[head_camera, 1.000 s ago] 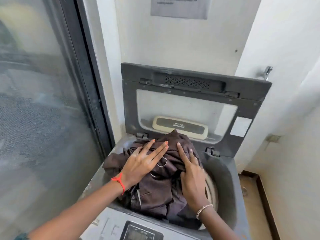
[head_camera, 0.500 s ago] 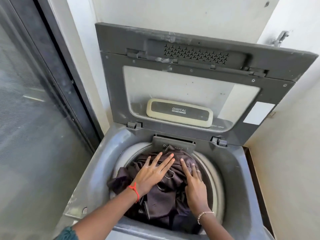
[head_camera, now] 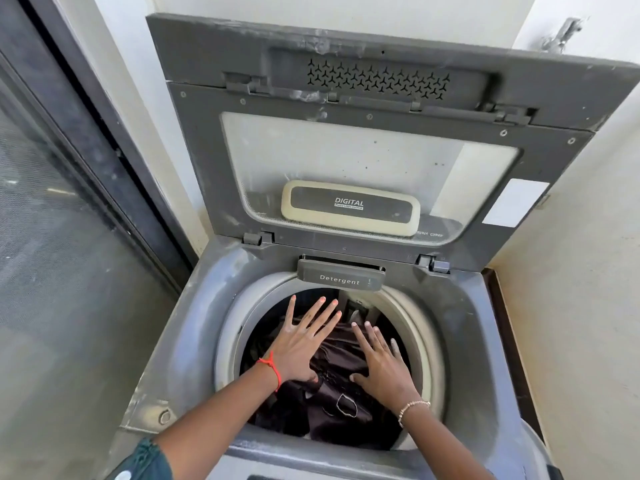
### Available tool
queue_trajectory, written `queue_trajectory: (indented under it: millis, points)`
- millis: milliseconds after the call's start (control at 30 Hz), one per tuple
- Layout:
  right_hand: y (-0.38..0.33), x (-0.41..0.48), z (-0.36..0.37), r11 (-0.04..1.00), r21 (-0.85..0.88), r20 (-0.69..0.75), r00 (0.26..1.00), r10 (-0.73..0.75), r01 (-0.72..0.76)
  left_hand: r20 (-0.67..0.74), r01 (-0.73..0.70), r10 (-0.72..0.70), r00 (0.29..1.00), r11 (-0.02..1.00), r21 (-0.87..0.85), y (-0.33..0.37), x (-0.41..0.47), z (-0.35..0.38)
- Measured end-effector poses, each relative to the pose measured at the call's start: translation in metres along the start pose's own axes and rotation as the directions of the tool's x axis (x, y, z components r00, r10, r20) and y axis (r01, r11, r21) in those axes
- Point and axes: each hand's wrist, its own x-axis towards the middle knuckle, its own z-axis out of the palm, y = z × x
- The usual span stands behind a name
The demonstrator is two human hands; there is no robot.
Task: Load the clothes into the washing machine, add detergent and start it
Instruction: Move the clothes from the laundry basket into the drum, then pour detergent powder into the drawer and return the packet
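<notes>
A grey top-loading washing machine (head_camera: 194, 341) stands open, its lid (head_camera: 367, 98) tilted up against the wall. Dark brown clothes (head_camera: 332, 410) lie inside the round drum. My left hand (head_camera: 304, 344), with a red thread at the wrist, is spread flat with straight fingers on the clothes. My right hand (head_camera: 381, 362), wearing a beaded bracelet, lies flat beside it on the same heap. A drawer marked "Detergent" (head_camera: 341, 277) sits shut at the drum's back rim. No detergent container is in view.
A dark-framed glass sliding door (head_camera: 69, 237) runs along the left of the machine. White walls close in behind and on the right, with a metal tap (head_camera: 561, 32) high on the right wall. A strip of floor (head_camera: 509, 341) shows at the right.
The heap of clothes has gone from above the rim down into the drum under both hands. The detergent drawer has come into sight, and my fingers have spread wider.
</notes>
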Motion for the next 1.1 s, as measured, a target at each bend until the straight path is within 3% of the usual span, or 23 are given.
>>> queue_trajectory:
  millis: [200, 433, 600, 700, 733, 767, 800, 833, 867, 933, 1000, 1100]
  points:
    - [-0.004, -0.004, 0.004, 0.998, -0.020, 0.033, 0.998, -0.056, 0.057, -0.026, 0.024, -0.024, 0.999, 1.000, 0.002, -0.003, -0.005, 0.005]
    - [-0.005, -0.009, 0.007, 0.998, 0.012, 0.062, 0.996, -0.061, 0.060, 0.078, 0.050, -0.055, 0.995, 0.997, 0.059, -0.008, -0.010, 0.013]
    - [-0.011, 0.007, -0.019, 0.978, 0.203, -0.040, 0.999, -0.032, 0.039, -0.048, 0.072, -0.074, 0.996, 0.997, -0.029, -0.013, 0.006, -0.001]
    - [-0.021, 0.013, -0.046, 0.859, 0.512, -0.098, 0.992, 0.082, -0.021, -0.116, 0.053, -0.078, 0.990, 0.977, -0.205, -0.010, 0.014, -0.016]
    - [-0.023, 0.017, -0.052, 0.780, 0.624, -0.096, 0.985, 0.145, -0.054, -0.081, 0.093, -0.137, 0.987, 0.911, -0.402, -0.009, 0.017, -0.019]
    - [-0.025, 0.020, -0.058, 0.681, 0.727, -0.080, 0.975, 0.209, -0.086, -0.004, 0.164, -0.222, 0.975, 0.734, -0.659, -0.006, 0.018, -0.027]
    - [-0.026, 0.023, -0.062, 0.557, 0.823, -0.052, 0.963, 0.265, -0.109, 0.076, 0.218, -0.315, 0.946, 0.446, -0.868, -0.002, 0.021, -0.035]
    - [-0.027, 0.027, -0.065, 0.414, 0.903, -0.020, 0.951, 0.308, -0.115, 0.157, 0.220, -0.398, 0.904, 0.119, -0.968, 0.000, 0.024, -0.045]
    - [-0.026, 0.031, -0.069, 0.259, 0.960, 0.020, 0.944, 0.329, -0.110, 0.245, 0.192, -0.464, 0.851, -0.159, -0.969, 0.001, 0.028, -0.053]
    - [-0.029, 0.038, -0.077, -0.025, 0.996, 0.084, 0.939, 0.332, -0.081, 0.443, 0.162, -0.442, 0.780, -0.542, -0.825, -0.003, 0.038, -0.064]
    - [-0.033, 0.042, -0.087, -0.222, 0.973, 0.133, 0.932, 0.337, -0.058, 0.536, 0.138, -0.353, 0.766, -0.725, -0.674, -0.010, 0.047, -0.070]
    - [-0.036, 0.051, -0.096, -0.359, 0.931, 0.207, 0.906, 0.369, -0.067, 0.567, 0.091, -0.325, 0.757, -0.806, -0.585, -0.018, 0.058, -0.073]
